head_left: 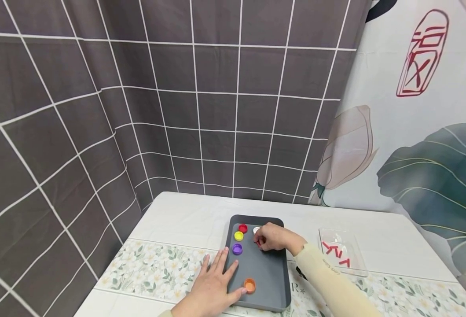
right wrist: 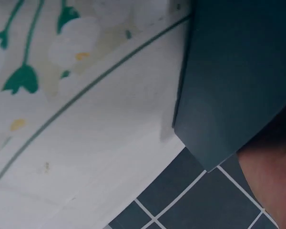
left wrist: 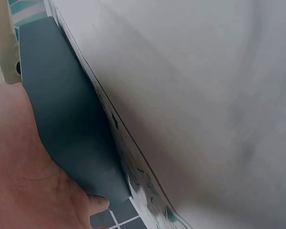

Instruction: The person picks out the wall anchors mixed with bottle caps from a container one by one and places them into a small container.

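A dark grey tray (head_left: pixel 268 281) lies on the table, holding several small round caps. Red (head_left: pixel 243 228), yellow (head_left: pixel 238 236) and purple (head_left: pixel 237 249) caps line its left side, and an orange cap (head_left: pixel 250 285) sits near the front. My left hand (head_left: pixel 210 284) rests with spread fingers over the tray's left rim, its thumb close to the orange cap. Above the far right part of the tray, my right hand (head_left: pixel 273 237) pinches a small red piece (head_left: pixel 258 243), mostly hidden by the fingers. A white cap (head_left: pixel 255 230) shows partly behind that hand. Both wrist views show the tray's outer wall (left wrist: pixel 66 105).
Right of the tray stands a clear plastic container (head_left: pixel 353 251) with several red sticks (head_left: pixel 335 251) inside. A white tablecloth with a floral band (head_left: pixel 157 268) covers the table. Dark grid-patterned curtain (head_left: pixel 217 110) hangs behind and at the left.
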Tool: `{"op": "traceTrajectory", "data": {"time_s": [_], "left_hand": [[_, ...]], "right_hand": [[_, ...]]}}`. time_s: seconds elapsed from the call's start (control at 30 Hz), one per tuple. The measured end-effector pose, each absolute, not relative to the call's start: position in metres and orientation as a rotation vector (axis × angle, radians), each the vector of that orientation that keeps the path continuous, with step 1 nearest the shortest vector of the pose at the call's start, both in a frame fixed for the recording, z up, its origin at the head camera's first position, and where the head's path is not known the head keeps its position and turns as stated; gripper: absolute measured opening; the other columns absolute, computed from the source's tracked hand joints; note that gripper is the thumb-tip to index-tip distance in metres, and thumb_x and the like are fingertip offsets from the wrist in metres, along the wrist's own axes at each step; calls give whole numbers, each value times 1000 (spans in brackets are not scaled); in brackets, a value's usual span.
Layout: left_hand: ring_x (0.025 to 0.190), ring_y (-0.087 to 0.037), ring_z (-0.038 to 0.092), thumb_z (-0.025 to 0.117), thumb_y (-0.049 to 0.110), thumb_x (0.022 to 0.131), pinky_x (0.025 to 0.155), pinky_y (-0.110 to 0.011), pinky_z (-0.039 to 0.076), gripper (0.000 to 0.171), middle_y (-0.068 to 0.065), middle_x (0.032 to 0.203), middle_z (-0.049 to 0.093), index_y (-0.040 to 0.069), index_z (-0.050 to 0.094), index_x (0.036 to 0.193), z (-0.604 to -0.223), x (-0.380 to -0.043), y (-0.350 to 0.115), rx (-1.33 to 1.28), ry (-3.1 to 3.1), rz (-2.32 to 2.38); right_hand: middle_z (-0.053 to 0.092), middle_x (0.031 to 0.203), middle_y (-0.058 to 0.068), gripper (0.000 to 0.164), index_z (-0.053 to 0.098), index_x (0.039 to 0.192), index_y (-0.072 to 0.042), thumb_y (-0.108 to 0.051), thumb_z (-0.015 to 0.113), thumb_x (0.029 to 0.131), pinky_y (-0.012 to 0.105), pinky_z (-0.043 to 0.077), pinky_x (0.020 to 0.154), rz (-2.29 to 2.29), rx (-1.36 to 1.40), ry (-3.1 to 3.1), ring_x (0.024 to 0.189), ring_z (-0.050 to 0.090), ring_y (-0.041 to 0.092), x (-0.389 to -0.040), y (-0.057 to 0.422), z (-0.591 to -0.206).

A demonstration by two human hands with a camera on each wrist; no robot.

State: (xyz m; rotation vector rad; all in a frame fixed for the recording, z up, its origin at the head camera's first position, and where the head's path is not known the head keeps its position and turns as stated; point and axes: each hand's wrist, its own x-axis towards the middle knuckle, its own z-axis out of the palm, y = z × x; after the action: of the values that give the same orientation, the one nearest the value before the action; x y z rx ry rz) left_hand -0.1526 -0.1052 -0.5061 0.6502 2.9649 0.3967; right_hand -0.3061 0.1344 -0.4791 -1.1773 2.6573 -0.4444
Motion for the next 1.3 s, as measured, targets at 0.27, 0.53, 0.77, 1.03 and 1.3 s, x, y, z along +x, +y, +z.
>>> {"op": "traceTrajectory", "data": {"time_s": [0.27,0.53,0.77,1.03,1.3], "left_hand": [[154,-36,20,40,74,96,118,-66,14,81,-19,167,21,17,49,152,-506,-152,-105,669,2967,409],[154,-36,18,39,75,95,119,-65,13,82,-17,168,18,17,48,153,-506,-151,-104,637,2949,388],[154,-38,16,40,74,95,119,-66,11,83,-19,168,16,15,46,153,-499,-149,-103,634,2930,409],[154,-38,16,38,75,96,119,-65,11,83,-19,168,16,15,47,153,-502,-150,-102,643,2951,399],[154,-40,17,39,73,96,119,-66,11,83,-21,167,17,14,46,153,-499,-147,-104,661,2941,410]], "right_hand": [[45,59,-15,9,69,79,-15,-9,74,83,18,34,51,-533,-1252,2727,53,40,-3,-300,138,-486],[55,64,-15,19,77,104,-2,-7,72,87,19,43,54,-1019,-1216,2706,55,45,-5,-283,149,-493],[62,71,-7,21,75,107,2,-4,74,86,19,44,55,-1417,-1054,2633,58,48,-2,-268,160,-493],[59,70,-4,24,73,109,8,-2,74,87,18,41,53,-1644,-889,2560,59,47,-1,-254,172,-492],[59,74,-5,26,71,114,8,-2,72,90,18,46,61,-1734,-739,2542,67,54,0,-243,195,-487]]}}
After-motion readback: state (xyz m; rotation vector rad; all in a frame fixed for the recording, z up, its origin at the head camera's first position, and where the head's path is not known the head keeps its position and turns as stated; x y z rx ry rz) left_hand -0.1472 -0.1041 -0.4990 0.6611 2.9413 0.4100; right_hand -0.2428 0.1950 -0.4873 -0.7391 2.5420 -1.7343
